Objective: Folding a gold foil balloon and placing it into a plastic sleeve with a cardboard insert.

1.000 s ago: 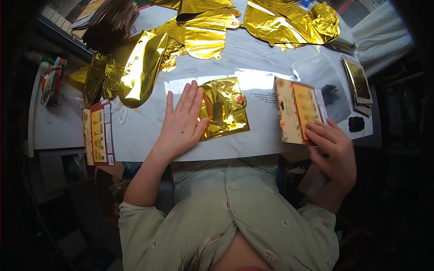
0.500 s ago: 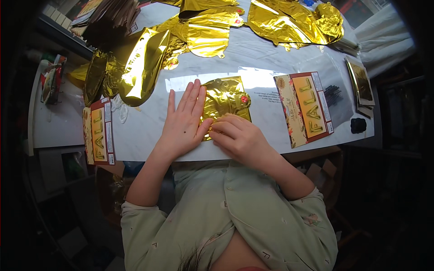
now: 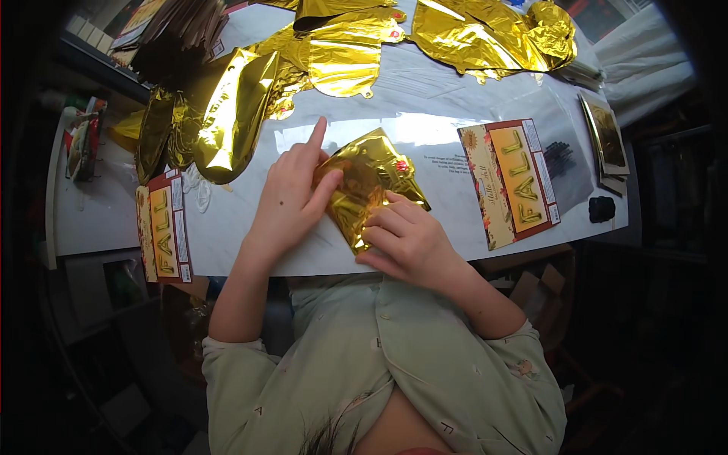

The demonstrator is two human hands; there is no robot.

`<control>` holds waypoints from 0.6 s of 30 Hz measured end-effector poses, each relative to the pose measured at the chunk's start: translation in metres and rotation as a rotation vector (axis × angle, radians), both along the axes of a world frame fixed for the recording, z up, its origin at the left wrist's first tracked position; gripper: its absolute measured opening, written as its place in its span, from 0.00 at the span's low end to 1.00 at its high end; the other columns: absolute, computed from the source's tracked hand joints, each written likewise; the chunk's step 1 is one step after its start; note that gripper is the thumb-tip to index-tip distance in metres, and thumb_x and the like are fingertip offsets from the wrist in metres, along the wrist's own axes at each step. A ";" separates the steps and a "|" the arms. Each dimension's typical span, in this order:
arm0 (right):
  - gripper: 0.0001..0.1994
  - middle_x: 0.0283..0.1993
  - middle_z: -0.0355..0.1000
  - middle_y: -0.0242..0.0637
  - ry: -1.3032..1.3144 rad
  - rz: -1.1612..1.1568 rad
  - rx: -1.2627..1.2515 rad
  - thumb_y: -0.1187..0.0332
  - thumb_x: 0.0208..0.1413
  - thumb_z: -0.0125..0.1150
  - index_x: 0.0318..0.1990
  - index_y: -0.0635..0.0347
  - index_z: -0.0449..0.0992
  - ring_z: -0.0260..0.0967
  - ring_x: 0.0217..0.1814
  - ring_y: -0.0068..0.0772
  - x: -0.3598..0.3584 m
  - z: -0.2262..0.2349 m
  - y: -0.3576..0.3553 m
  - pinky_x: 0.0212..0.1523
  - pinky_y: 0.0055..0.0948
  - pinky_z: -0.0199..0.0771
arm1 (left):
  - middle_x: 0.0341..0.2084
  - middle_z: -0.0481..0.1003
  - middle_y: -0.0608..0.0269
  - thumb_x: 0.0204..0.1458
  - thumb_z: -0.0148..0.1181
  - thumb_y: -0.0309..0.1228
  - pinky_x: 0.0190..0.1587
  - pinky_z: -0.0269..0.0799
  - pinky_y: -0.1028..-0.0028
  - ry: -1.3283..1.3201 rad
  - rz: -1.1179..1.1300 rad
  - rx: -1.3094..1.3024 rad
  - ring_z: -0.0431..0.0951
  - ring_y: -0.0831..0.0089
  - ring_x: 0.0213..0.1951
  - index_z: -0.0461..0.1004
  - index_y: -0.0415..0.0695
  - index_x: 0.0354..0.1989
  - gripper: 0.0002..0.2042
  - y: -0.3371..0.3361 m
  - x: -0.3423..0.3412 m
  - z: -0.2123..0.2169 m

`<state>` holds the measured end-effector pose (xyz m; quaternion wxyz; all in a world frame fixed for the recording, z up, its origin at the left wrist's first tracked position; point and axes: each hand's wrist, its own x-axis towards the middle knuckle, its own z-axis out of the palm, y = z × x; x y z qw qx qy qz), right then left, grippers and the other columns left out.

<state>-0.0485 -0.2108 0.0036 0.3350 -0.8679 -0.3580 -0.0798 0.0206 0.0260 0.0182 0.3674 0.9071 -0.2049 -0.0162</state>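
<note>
A gold foil balloon [image 3: 371,171], folded into a flat packet with a small red mark on it, is turned at an angle over the table near its front edge. My left hand [image 3: 288,197] has its left edge, thumb on top and index finger stretched out; the fingers beneath are partly hidden. At the lower right side of the packet, my right hand [image 3: 406,239] grips it with curled fingers. Under and beyond the packet lies a clear plastic bag [image 3: 440,136] with small print.
Unfolded gold foil balloons [image 3: 345,64] spread along the back and left. Printed header cards lie at right [image 3: 516,182] and left [image 3: 165,224]. A stack of brown cards [image 3: 178,38] stands back left. A small black object [image 3: 601,209] sits at the right edge.
The folded balloon has been tilted clockwise and its lower corner drawn nearer me. My left hand has gone from lying flat beside it to holding its edge; my right hand has moved slightly nearer me.
</note>
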 end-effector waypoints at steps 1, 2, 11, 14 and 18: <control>0.17 0.44 0.74 0.35 0.013 0.028 -0.018 0.58 0.51 0.77 0.41 0.56 0.78 0.76 0.51 0.41 -0.001 0.001 -0.003 0.68 0.51 0.74 | 0.40 0.76 0.52 0.62 0.65 0.33 0.45 0.74 0.59 0.025 0.052 -0.008 0.78 0.55 0.41 0.58 0.40 0.76 0.35 -0.004 0.000 0.006; 0.17 0.44 0.74 0.35 0.012 0.025 -0.016 0.58 0.51 0.77 0.41 0.56 0.78 0.76 0.51 0.41 -0.003 0.002 -0.005 0.68 0.51 0.74 | 0.40 0.76 0.52 0.62 0.65 0.33 0.45 0.74 0.59 0.024 0.049 -0.007 0.78 0.55 0.41 0.58 0.40 0.76 0.35 -0.003 0.000 0.007; 0.15 0.48 0.75 0.32 -0.132 0.128 -0.085 0.67 0.53 0.68 0.50 0.52 0.80 0.76 0.57 0.33 -0.033 -0.008 -0.023 0.72 0.51 0.72 | 0.29 0.73 0.62 0.55 0.73 0.27 0.31 0.73 0.71 0.397 0.166 0.063 0.74 0.72 0.25 0.61 0.42 0.75 0.39 0.009 -0.060 0.028; 0.13 0.46 0.76 0.32 -0.140 0.132 -0.049 0.69 0.53 0.68 0.47 0.53 0.81 0.77 0.55 0.33 -0.036 -0.011 -0.026 0.71 0.51 0.74 | 0.30 0.72 0.64 0.55 0.74 0.27 0.31 0.72 0.72 0.308 0.277 -0.040 0.74 0.76 0.27 0.62 0.43 0.75 0.39 0.013 -0.079 0.024; 0.11 0.44 0.77 0.31 -0.142 0.142 0.024 0.69 0.53 0.67 0.45 0.53 0.83 0.78 0.52 0.33 -0.033 -0.013 -0.028 0.70 0.53 0.75 | 0.57 0.78 0.52 0.48 0.80 0.42 0.69 0.65 0.51 -0.195 -0.172 0.036 0.78 0.53 0.61 0.68 0.46 0.73 0.42 0.034 -0.078 0.018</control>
